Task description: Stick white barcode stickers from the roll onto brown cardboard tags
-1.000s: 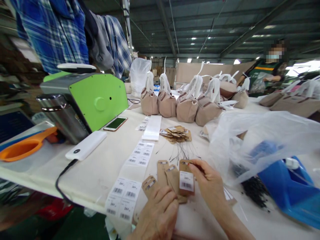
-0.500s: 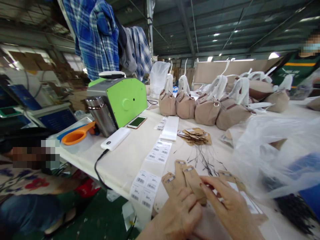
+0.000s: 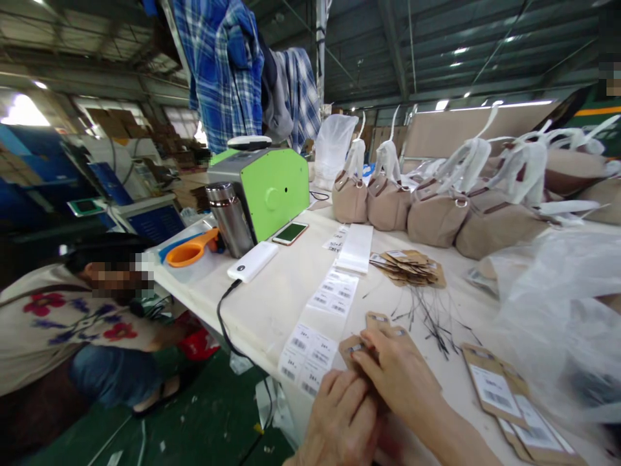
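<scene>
My left hand (image 3: 342, 414) is at the table's front edge, knuckles up and fingers curled in; whatever they hold is hidden. My right hand (image 3: 400, 372) reaches across beside it, thumb and fingertips closed on the top end of a brown paper hang tag (image 3: 350, 347). Another brown hang tag (image 3: 377, 320) lies just behind the right fingers. Left of the hands runs a strip of white barcode price stickers (image 3: 310, 353). To the right lie hang tags with barcode stickers on them (image 3: 495, 391), overlapping in a loose stack.
A pile of brown tags (image 3: 412, 266) with black strings (image 3: 434, 320) lies behind the hands. Beige handbags (image 3: 392, 204) line the back. Clear plastic (image 3: 548, 310) covers the right. A power bank (image 3: 252, 262), phone (image 3: 291, 233), steel flask (image 3: 230, 220) and green machine (image 3: 276, 188) stand left. Someone crouches beside the table (image 3: 228, 323).
My right hand has moved left onto the leftmost tag, uncovering the stickered tags at right. My left hand has drawn down slightly. The view has swung left, showing more of the crouching person.
</scene>
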Demonstrator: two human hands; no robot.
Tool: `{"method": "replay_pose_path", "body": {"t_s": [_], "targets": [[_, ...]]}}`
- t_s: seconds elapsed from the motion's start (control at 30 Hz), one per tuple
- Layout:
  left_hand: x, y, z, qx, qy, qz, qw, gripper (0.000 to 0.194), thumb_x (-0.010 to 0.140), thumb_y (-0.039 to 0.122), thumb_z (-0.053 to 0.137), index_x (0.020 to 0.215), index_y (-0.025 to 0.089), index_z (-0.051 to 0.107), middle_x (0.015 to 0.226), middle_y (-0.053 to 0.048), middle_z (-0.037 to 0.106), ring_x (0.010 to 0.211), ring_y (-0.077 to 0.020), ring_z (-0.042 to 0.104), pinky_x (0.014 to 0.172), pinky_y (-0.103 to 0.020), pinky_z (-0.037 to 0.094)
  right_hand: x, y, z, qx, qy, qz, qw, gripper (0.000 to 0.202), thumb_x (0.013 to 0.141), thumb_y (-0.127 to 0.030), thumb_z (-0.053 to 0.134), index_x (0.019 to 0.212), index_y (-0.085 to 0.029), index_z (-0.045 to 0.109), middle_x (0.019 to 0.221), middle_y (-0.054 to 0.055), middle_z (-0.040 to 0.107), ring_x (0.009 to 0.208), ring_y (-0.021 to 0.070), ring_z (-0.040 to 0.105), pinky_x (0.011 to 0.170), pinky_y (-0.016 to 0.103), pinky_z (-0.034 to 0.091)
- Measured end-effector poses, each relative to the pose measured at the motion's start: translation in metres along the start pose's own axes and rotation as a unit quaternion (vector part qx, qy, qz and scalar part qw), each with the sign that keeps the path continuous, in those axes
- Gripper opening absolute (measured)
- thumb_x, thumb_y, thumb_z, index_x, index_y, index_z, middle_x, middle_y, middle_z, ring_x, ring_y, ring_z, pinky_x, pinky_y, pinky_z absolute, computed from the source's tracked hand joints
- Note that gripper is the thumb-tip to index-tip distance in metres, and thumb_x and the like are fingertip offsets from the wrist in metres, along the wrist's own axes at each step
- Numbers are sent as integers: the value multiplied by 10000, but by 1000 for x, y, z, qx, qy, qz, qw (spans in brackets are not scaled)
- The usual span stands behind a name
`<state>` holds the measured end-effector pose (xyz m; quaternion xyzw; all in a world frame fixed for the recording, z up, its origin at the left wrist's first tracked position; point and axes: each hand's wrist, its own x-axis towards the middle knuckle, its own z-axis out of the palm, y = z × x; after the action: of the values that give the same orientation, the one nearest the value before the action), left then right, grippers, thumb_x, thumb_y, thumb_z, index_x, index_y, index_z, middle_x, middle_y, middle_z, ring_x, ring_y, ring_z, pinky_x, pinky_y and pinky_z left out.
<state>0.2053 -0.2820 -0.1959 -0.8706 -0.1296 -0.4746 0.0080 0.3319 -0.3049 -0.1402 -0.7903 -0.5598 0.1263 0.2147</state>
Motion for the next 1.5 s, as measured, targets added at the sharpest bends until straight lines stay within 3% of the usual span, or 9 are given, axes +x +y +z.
{"method": "replay_pose_path", "body": {"t_s": [0.17, 0.3, 0.5, 0.73, 0.83, 1.0, 1.13, 1.27, 1.5], "targets": [[-1, -1, 2, -19, 18, -4, 1000, 178, 780, 105, 485, 885, 102, 630, 853, -71, 678, 853, -167, 593, 736, -288, 465, 11, -9, 0, -6, 7, 4, 1000, 59, 728, -119, 549, 759, -168, 561, 848, 70, 626, 771, 211, 579, 681, 311, 387], [-1, -1, 0, -21, 3, 1, 1000, 173, 788, 110, 480, 883, 112, 626, 816, -67, 676, 831, -156, 603, 743, -281, 482, 14, -3, 0, 21, 21, 1, 1000, 79, 709, -131, 524, 731, -206, 530, 725, 6, 614, 695, 164, 574, 630, 267, 382], [2, 0, 1, -5, 49, -4, 999, 143, 807, 145, 488, 823, 119, 628, 825, -69, 689, 861, -167, 612, 768, -282, 497, 17, 10, -10, 80, 48, 18, 996, 42, 688, -201, 472, 691, -224, 507, 631, -17, 633, 594, 145, 597, 552, 244, 431], [2, -8, -7, 44, 67, -54, 995, 169, 831, 172, 461, 859, 132, 622, 895, -88, 676, 938, -205, 589, 816, -346, 487, 16, 31, -14, 62, 167, 56, 983, 233, 688, -401, 429, 756, -216, 555, 764, 76, 657, 643, 237, 624, 616, 378, 467], [-6, -24, -24, 100, 69, -149, 981, 183, 816, 136, 478, 944, 144, 609, 963, -107, 639, 954, -206, 567, 818, -364, 480, 5, 35, -3, 26, 233, -18, 972, 267, 783, -407, 418, 882, -211, 572, 896, 79, 637, 661, 207, 628, 598, 347, 486], [-40, -44, -54, 61, 100, -426, 897, 198, 782, 331, 569, 915, 185, 587, 897, -68, 614, 824, -196, 585, 727, -339, 496, -17, 18, 24, -21, 235, -234, 943, 162, 855, -275, 477, 984, -211, 550, 927, 44, 653, 779, 159, 638, 639, 253, 496], [-59, -41, -56, -132, 128, -655, 733, 339, 692, 396, 611, 940, 169, 563, 895, -55, 632, 800, -196, 600, 744, -335, 470, -25, -4, 48, -57, 221, -335, 914, 263, 833, -238, 506, 1086, -186, 559, 1041, 54, 667, 924, 195, 617, 771, 306, 464], [-61, -44, -53, -327, 113, -676, 651, 327, 590, 265, 640, 888, 148, 572, 775, -31, 660, 768, -181, 598, 694, -286, 438, -26, -14, 66, -78, 230, -375, 895, 333, 806, -259, 554, 1130, -182, 571, 1127, 43, 654, 1017, 205, 593, 885, 339, 396], [-60, -48, -65, -398, 61, -674, 619, 353, 529, 286, 736, 815, 123, 608, 688, -35, 670, 625, -137, 551, 614, -245, 390, -27, -22, 78, -62, 194, -373, 905, 349, 805, -254, 546, 1146, -185, 567, 1160, 42, 632, 1071, 205, 561, 964, 357, 331]]}}
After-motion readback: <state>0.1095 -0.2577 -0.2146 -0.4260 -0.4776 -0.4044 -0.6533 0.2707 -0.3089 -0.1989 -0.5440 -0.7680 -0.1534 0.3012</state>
